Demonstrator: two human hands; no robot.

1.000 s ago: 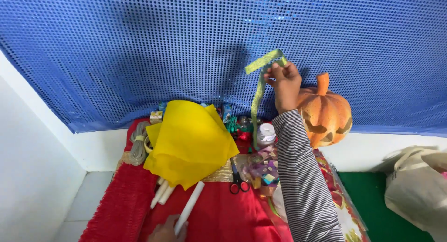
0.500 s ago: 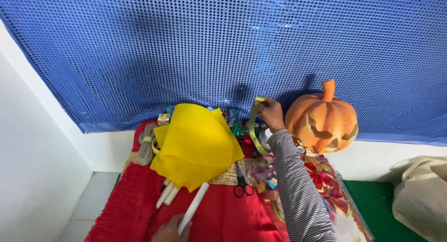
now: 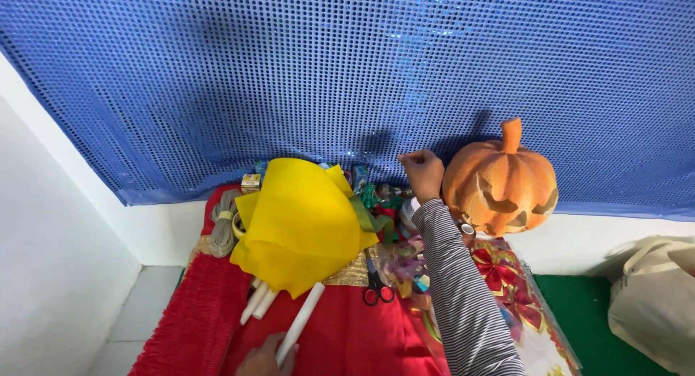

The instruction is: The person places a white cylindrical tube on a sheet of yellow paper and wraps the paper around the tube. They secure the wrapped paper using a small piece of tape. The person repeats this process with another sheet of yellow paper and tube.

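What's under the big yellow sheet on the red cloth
White rolled tubes poke out below the yellow sheet, a green ribbon at its right edge. Whatever lies beneath its middle is covered.

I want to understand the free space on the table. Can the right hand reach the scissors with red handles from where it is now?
Probably yes. The right hand is raised near the blue sequin cloth, and the scissors lie uncovered on the red cloth just left of its striped sleeve; nothing lies over them.
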